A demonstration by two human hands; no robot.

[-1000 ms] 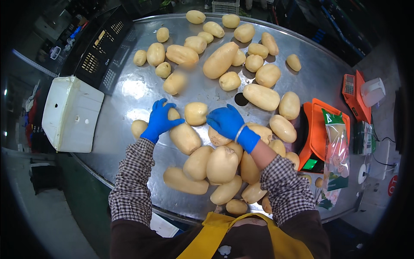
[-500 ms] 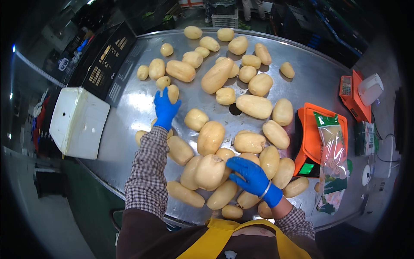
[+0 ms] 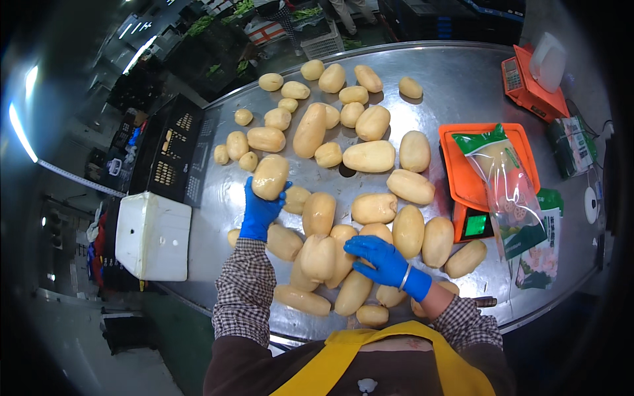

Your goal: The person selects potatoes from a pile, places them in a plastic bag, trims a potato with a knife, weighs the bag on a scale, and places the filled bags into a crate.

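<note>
My blue-gloved left hand (image 3: pixel 259 212) grasps a pale oval lotus root (image 3: pixel 269 177) near the steel worktop's (image 3: pixel 462 86) left edge. My blue-gloved right hand (image 3: pixel 378 258) lies released on piled roots (image 3: pixel 330 261); an orange scale (image 3: pixel 477 173) crowds the right edge.

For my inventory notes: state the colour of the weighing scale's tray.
Orange weighing scale tray, clearest in the head view.

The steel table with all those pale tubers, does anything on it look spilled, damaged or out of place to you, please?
Nothing stands out. The pale tubers lie loose but whole on the steel table. The left hand grips one tuber, the right hand rests on the near pile, and a filled bag lies across the orange scale.
</note>
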